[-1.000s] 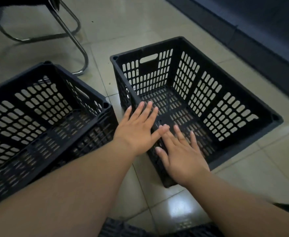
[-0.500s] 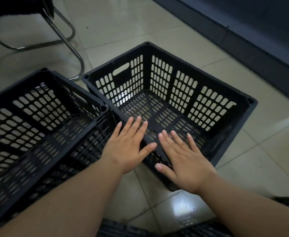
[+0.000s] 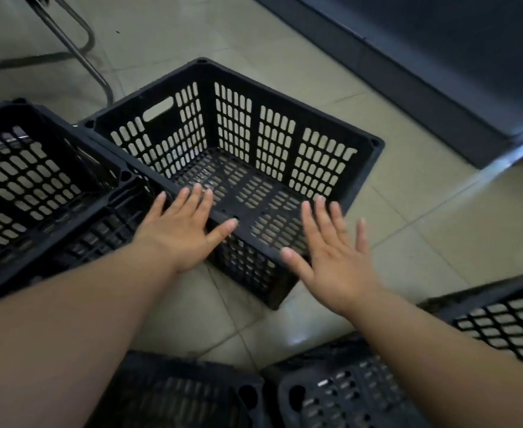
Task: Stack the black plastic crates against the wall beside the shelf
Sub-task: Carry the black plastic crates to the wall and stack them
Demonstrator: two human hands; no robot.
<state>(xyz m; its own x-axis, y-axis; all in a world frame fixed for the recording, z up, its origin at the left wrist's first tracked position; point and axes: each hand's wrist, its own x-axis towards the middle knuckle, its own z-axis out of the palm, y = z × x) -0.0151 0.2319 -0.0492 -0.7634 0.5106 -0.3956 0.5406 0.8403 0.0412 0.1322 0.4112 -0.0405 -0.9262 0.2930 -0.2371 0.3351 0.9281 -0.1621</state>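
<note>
A black slotted plastic crate (image 3: 285, 140) stands empty and upright on the tiled floor in the middle of the view. My left hand (image 3: 180, 230) lies flat, fingers spread, on its near long rim toward the left end. My right hand (image 3: 331, 254) hovers open at the rim's right end, fingers apart, holding nothing. A second black crate (image 3: 34, 186) sits at the left, touching the first one's left corner.
Parts of more black crates show at the bottom (image 3: 180, 396), bottom right (image 3: 346, 393) and right edge (image 3: 507, 322). A chrome chair leg (image 3: 78, 54) stands at the top left. A dark base panel (image 3: 439, 72) runs along the top right. Tiled floor lies between.
The middle crate has turned and slid left until it touches the left crate. My hands have spread apart along its near rim, the right one shifting to the right.
</note>
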